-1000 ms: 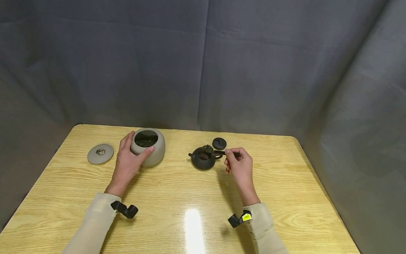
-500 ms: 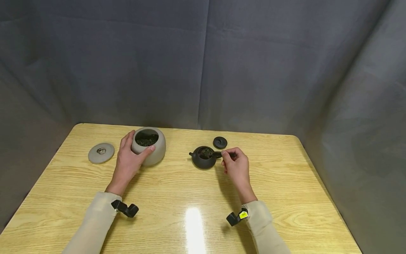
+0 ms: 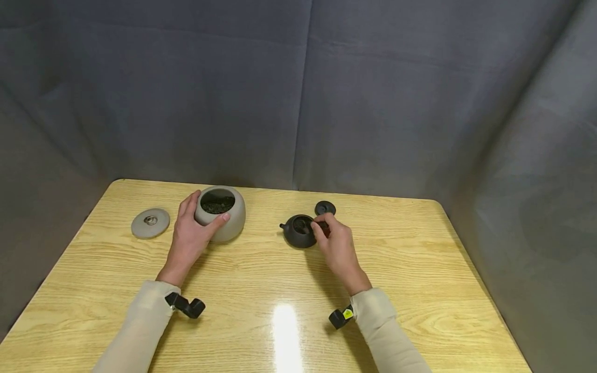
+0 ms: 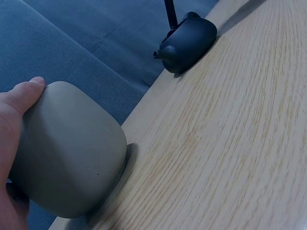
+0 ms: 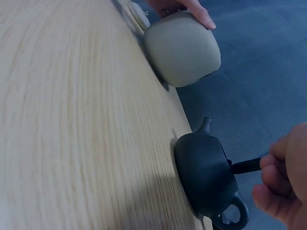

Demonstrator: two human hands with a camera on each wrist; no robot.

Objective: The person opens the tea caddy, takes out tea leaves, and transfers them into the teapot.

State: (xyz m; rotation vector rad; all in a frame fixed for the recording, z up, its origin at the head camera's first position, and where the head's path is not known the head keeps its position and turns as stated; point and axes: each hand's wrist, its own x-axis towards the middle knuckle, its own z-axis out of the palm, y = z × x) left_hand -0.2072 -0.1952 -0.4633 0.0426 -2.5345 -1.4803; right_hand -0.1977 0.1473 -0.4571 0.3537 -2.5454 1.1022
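Note:
A round grey jar point(image 3: 235, 223) with dark tea leaves point(image 3: 218, 206) inside stands at the left of the table. My left hand point(image 3: 188, 239) grips its left side, thumb at the front of the rim. To the right sits a small black teapot point(image 3: 295, 238), its top uncovered. Between thumb and fingers my right hand point(image 3: 339, 246) pinches the handle of a slim black scoop point(image 5: 247, 166) above the teapot. The scoop's far end goes into the teapot opening, and its tip is hidden there. Dark matter shows in that opening, too small to make out.
The jar's grey lid point(image 3: 150, 224), with a ring on top, lies left of the jar. Behind the teapot lies its black lid point(image 3: 325, 207), close to the right hand. A grey curtain point(image 3: 298, 103) hangs behind the wooden table point(image 3: 242, 300).
My right hand has moved left toward the teapot. The scoop, earlier heaped with tea leaves over the opening, has tipped down into it. My left hand keeps its grip on the jar.

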